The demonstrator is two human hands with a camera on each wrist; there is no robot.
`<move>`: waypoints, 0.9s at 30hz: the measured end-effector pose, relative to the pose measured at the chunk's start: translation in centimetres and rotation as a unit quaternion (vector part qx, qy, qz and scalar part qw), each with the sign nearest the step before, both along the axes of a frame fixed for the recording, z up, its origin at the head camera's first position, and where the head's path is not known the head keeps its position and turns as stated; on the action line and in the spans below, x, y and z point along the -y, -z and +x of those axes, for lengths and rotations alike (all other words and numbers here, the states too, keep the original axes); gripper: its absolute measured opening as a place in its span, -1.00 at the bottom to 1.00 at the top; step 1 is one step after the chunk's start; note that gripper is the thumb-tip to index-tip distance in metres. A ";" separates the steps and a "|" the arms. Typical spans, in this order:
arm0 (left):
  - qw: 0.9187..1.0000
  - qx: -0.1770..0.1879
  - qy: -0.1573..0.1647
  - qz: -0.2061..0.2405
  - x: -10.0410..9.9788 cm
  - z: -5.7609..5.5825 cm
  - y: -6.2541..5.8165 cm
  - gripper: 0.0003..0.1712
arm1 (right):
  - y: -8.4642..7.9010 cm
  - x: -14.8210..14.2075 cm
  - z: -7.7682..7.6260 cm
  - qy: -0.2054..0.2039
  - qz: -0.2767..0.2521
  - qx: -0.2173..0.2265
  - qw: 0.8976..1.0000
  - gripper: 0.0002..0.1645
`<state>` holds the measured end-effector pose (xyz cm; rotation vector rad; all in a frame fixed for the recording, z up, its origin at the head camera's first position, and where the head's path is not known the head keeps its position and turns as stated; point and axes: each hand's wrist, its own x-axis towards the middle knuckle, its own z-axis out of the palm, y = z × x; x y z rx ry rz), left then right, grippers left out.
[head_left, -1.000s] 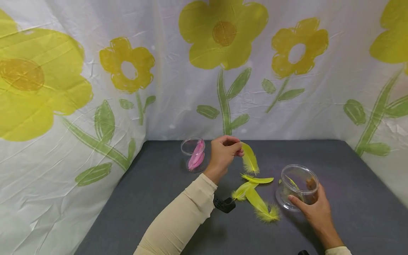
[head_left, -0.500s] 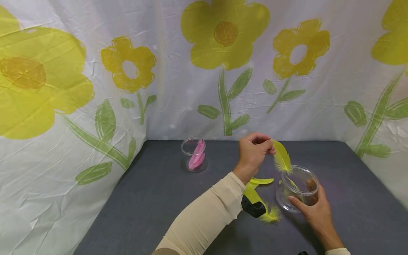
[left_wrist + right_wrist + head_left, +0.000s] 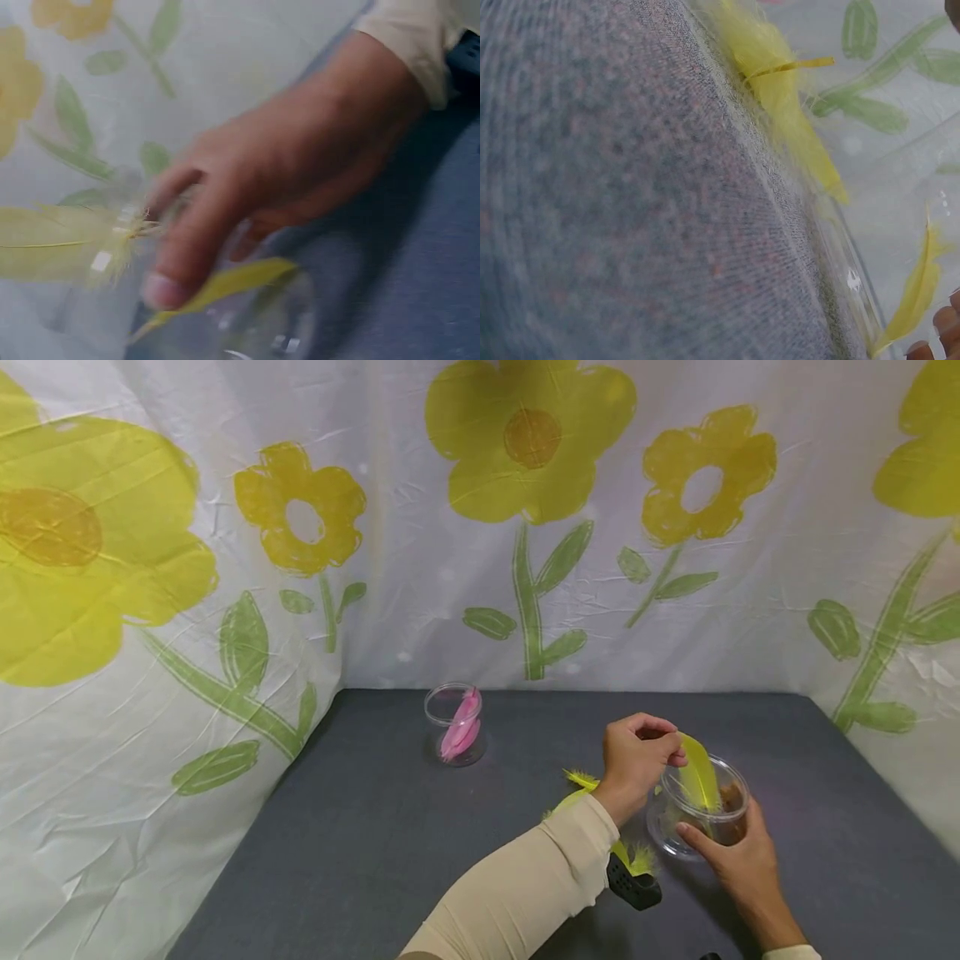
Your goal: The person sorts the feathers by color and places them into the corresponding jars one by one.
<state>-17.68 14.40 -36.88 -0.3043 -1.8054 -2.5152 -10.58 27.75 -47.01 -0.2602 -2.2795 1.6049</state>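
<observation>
My left hand pinches a yellow feather by its upper end, its lower part hanging inside the mouth of a clear plastic cup. My right hand grips that cup from the right, thumb in front, the other fingers behind the wall. Inside the cup another yellow feather shows in the right wrist view, near the right fingertips. Loose yellow feathers lie left of the cup, partly covered by the left forearm. In the left wrist view, the left hand is blurred over the cup.
A second clear cup, holding pink feathers, stands at the back left of the dark grey table. A white sheet printed with yellow flowers rises along the back and sides. A black wrist device hangs under the left sleeve.
My left hand has carried the yellow feather rightward from above the loose feathers and lowered it into the cup's mouth. The right hand and its cup have stayed in place.
</observation>
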 end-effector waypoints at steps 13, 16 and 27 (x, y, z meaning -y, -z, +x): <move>0.998 0.044 0.013 -0.040 -0.8 1.1 2.2 -0.85 | -0.1 0.0 0.0 -0.001 0.005 0.001 1.000 0.16; 0.998 0.044 0.018 -0.038 -0.8 1.1 2.1 -0.88 | 0.0 -0.1 0.0 -0.006 -0.001 0.002 1.000 0.17; 0.998 0.046 0.030 -0.026 -0.4 0.9 2.2 -0.88 | 0.2 -0.1 -0.1 -0.005 -0.008 -0.001 1.000 0.20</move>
